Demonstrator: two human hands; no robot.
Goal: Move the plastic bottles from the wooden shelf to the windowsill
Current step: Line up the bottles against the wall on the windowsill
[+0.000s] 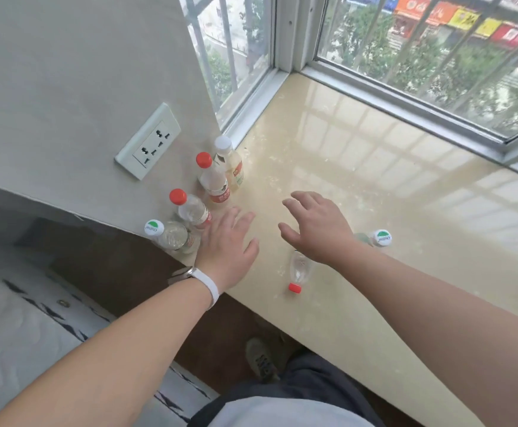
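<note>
Fingers (294, 200) of the right hand (317, 228) spread and loose, holding nothing; left hand (226, 241) the same, palm down, fingers splayed, empty. Both hang over the near part of the windowsill (374, 186). White band (206, 283) on the left wrist.

Nearest the sill edge: a small clear bottle (299, 269) lying on its side, red cap (295, 287) pointing toward the person, just below the right wrist. Apart from both hands.

Behind the right wrist: another bottle (376, 238) with a white-and-green cap, mostly hidden by the arm. Probably lying down, can't confirm.

Left side, a row of four upright bottles along the wall (66, 87), near to far:
- green-cap bottle (171, 235), at the sill's front corner
- clear red-cap bottle (191, 209), just beside the left fingers; contact unclear
- labelled red-cap bottle (214, 180)
- white-cap bottle (230, 161) with pale yellowish body, closest to the window frame (251, 100)

The row bottles stand close, each touching or nearly touching the next.

Socket plate (148, 141) on the wall above the row. Beyond the glass: bars, trees, coloured shop signs. Below the sill: shoe (259, 359) on dark floor, patterned mattress (20, 318) at left.
</note>
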